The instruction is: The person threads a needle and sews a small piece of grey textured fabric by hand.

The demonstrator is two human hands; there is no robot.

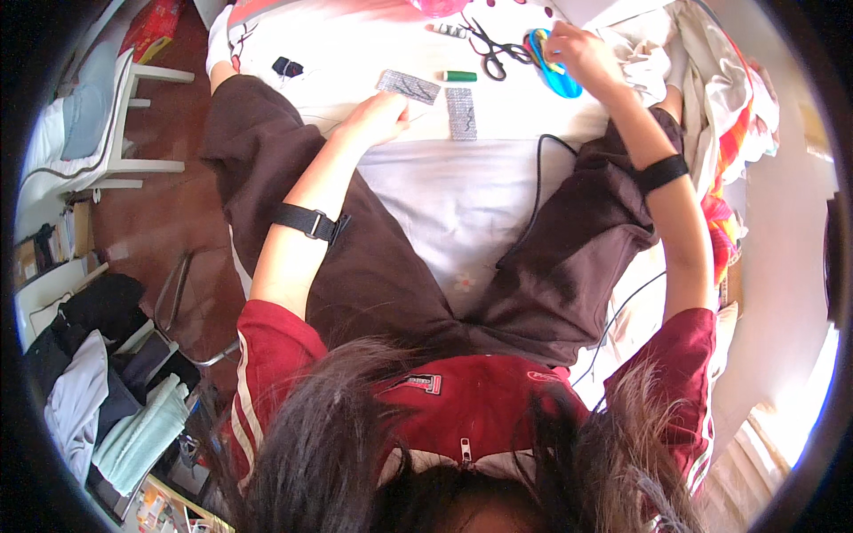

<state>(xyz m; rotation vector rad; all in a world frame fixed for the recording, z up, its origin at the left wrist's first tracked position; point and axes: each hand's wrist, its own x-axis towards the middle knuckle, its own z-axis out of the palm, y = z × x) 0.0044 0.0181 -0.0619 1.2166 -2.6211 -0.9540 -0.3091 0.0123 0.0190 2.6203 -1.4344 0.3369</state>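
Note:
My left hand [376, 121] rests with curled fingers just below a grey woven patch [408, 87] that has dark stitches on it. Whether it pinches anything is hidden. A second grey patch [462, 114] with a dark stitched line lies to the right, below a spool of green thread [460, 76]. Over at the upper right, my right hand [583, 58] is bent down over a bright blue oval container or pouch [562, 81] with small coloured things in it. Its fingertips are blurred, so its grip is unclear. Black-handled scissors [494, 53] lie just left of the blue thing.
A small whitish cylinder [450, 30] lies by the scissors, and a black bundle [287, 66] is at the left of the bed sheet [346, 53]. A dark cable [539, 193] runs between my legs. White furniture [126, 120] stands on the left; bunched bedding [700, 86] is at right.

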